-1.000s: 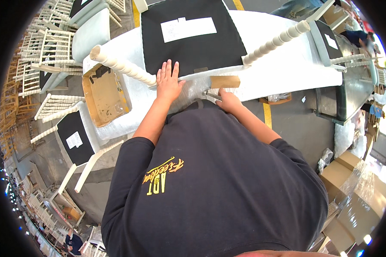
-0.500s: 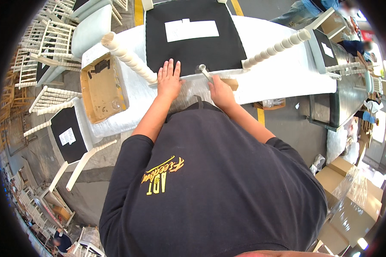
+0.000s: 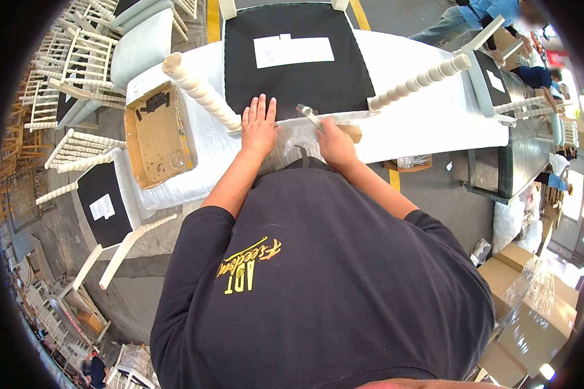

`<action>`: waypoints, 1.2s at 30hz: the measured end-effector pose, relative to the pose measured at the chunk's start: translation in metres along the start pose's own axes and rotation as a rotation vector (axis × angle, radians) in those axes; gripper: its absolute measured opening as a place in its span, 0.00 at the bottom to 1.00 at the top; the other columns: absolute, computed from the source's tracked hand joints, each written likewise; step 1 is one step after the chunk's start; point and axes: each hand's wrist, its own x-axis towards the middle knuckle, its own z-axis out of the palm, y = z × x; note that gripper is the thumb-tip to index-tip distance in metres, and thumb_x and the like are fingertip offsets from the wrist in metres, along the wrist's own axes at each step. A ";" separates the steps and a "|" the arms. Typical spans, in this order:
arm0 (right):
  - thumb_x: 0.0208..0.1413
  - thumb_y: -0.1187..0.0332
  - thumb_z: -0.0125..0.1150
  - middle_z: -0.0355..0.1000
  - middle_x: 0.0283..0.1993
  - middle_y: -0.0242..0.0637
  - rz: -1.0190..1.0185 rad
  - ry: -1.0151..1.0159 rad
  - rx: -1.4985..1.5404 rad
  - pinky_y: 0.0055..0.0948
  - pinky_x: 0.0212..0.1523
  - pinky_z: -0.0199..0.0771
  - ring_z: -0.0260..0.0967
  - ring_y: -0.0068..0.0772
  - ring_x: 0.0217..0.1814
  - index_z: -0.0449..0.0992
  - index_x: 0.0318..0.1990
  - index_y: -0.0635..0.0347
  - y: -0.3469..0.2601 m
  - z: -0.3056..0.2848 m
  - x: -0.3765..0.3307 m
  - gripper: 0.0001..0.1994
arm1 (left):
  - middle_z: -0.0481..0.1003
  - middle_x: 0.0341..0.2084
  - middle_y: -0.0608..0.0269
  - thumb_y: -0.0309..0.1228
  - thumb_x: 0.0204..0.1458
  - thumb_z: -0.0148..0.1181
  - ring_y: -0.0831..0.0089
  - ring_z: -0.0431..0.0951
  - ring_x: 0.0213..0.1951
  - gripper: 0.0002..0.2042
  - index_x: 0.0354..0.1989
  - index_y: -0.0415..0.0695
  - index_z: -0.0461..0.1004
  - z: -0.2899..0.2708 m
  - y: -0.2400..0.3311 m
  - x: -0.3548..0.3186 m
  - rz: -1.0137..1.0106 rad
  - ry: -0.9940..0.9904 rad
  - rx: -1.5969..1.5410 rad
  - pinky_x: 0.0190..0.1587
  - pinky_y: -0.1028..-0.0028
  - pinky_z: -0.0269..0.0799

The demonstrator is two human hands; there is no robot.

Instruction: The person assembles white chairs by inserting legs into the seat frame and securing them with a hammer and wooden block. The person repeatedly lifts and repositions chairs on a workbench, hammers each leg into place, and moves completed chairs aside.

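An upturned chair lies in front of me, its black underside [image 3: 298,81] facing up with a white label [image 3: 294,52] on it. Two cream turned legs stick up from its near corners, a left leg [image 3: 201,93] and a right leg [image 3: 422,81]. My left hand [image 3: 259,129] rests flat on the near edge of the underside, beside the left leg, fingers stretched out. In my right hand [image 3: 336,144] is a hammer [image 3: 309,115], gripped by its handle. Its metal head hovers at the chair's near edge; whether it touches cannot be made out.
A cardboard box [image 3: 136,139] with small dark pieces sits left on the plastic-wrapped work surface [image 3: 204,165]. Another upturned chair [image 3: 100,201] lies at the left, with stacked chairs [image 3: 78,58] beyond. A dark table [image 3: 522,152], a person in blue [image 3: 457,26] and cartons [image 3: 532,305] are at the right.
The hammer head has tilted a little to the left and down at the chair's edge. My left hand stays flat in place. The view has shifted slightly.
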 end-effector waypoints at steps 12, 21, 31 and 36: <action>0.69 0.64 0.56 0.77 0.39 0.56 0.017 0.036 0.050 0.60 0.42 0.72 0.75 0.67 0.43 0.66 0.48 0.62 -0.003 0.003 -0.003 0.11 | 0.45 0.81 0.55 0.47 0.61 0.63 0.57 0.43 0.81 0.42 0.80 0.54 0.49 -0.001 0.001 0.000 -0.004 -0.008 -0.006 0.79 0.53 0.37; 0.68 0.65 0.57 0.76 0.34 0.56 -0.121 0.211 0.136 0.61 0.38 0.71 0.75 0.67 0.38 0.66 0.44 0.61 -0.007 0.003 0.000 0.10 | 0.43 0.81 0.55 0.47 0.61 0.63 0.57 0.41 0.81 0.42 0.81 0.55 0.48 -0.001 -0.002 -0.001 -0.007 -0.008 -0.004 0.79 0.53 0.37; 0.70 0.63 0.55 0.76 0.28 0.57 -0.003 -0.011 0.066 0.61 0.35 0.70 0.75 0.68 0.34 0.65 0.46 0.61 -0.021 -0.020 0.017 0.11 | 0.43 0.81 0.54 0.47 0.61 0.62 0.56 0.41 0.81 0.42 0.81 0.54 0.47 0.000 -0.001 -0.002 -0.007 -0.026 -0.010 0.79 0.53 0.37; 0.71 0.58 0.52 0.77 0.32 0.57 0.127 -0.080 0.034 0.60 0.40 0.70 0.75 0.68 0.39 0.68 0.51 0.58 -0.034 -0.043 0.040 0.13 | 0.44 0.81 0.54 0.47 0.62 0.62 0.56 0.42 0.81 0.42 0.81 0.54 0.48 -0.001 -0.001 -0.001 -0.010 -0.016 -0.020 0.79 0.52 0.37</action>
